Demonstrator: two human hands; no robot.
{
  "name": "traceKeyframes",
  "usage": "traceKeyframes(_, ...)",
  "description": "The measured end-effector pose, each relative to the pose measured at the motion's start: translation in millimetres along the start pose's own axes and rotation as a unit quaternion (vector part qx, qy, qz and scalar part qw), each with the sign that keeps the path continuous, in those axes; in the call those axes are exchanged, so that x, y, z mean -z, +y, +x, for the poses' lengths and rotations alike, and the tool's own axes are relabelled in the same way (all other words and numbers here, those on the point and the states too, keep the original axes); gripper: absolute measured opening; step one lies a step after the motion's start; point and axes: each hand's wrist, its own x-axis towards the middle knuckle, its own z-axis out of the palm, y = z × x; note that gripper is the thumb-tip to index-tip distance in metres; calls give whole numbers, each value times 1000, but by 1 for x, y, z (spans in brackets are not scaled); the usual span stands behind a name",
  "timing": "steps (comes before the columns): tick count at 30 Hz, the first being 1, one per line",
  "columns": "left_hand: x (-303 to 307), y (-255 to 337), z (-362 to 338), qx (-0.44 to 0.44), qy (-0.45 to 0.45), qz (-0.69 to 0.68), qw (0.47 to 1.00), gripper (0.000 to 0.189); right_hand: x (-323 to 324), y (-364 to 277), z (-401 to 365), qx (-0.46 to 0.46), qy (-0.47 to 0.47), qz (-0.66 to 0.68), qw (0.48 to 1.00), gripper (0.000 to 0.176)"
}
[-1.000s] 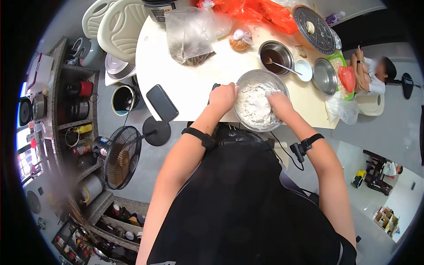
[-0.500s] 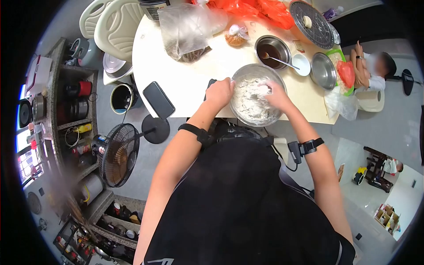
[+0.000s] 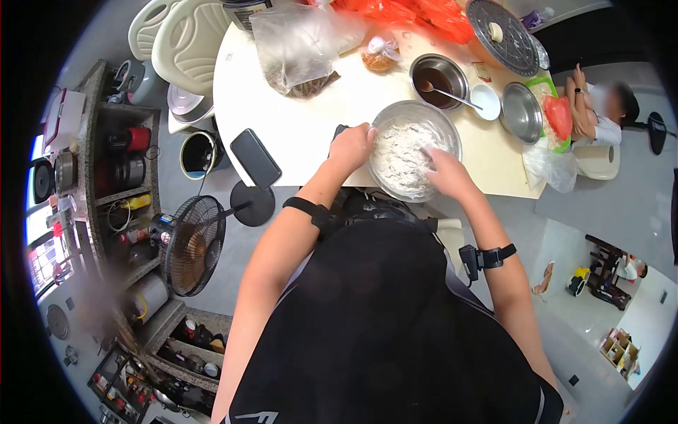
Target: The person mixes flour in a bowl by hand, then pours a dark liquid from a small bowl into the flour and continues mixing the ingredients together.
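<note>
A metal mixing bowl point(image 3: 452, 127) at the table's front edge contains white, crumbly floury dough point(image 3: 402, 155). My left hand point(image 3: 352, 147) grips the bowl's left rim, thumb and fingers closed on it. Inside the bowl's right side, my right hand point(image 3: 448, 173) has its fingers bent down into the floury dough, the tips partly hidden. Behind the bowl stands a metal pot point(image 3: 439, 67) of brown liquid with a spoon point(image 3: 452, 95) resting across it. Beside that are a small white bowl point(image 3: 485, 102) and a bare metal bowl point(image 3: 521, 113).
A phone point(image 3: 256, 158) overhangs the table edge on the left. Plastic bags point(image 3: 300, 42), a red bag point(image 3: 431, 18) and a tied bag of orange-brown food point(image 3: 380, 55) lie farther back. A fan point(image 3: 194, 246) stands left; another person point(image 3: 600, 106) sits at right.
My right hand has shifted slightly down and toward the bowl's right side, its fingers more bent. My left hand stays on the rim.
</note>
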Motion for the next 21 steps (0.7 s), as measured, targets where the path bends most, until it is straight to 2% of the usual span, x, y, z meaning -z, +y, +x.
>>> traceKeyframes(4,-4,-4,1,-5,17,-7,1000,42,-16,4,27,-40,104,30,993,49)
traceKeyframes(6,-7,-3,0,5,13,-8,1000,41,-14,-5,46,-12,106,70,992,45)
traceKeyframes(9,-5,-3,1,7,29,-7,1000,41,-54,27,87,56,63,-4,996,42)
traceKeyframes(10,-5,-2,1,5,34,-6,999,41,-60,25,96,47,49,-40,997,42)
traceKeyframes(13,-6,-1,2,16,34,-9,999,42,-72,5,84,32,78,-95,992,42)
traceKeyframes(14,-8,-1,3,15,40,-29,999,41,-73,-5,76,2,85,-120,989,45)
traceKeyframes(17,-12,0,8,1,69,-96,993,37,-95,-4,63,-31,170,-150,974,50)
traceKeyframes(21,-15,4,14,-17,111,-179,977,34,-95,-8,63,-38,167,-154,973,54)
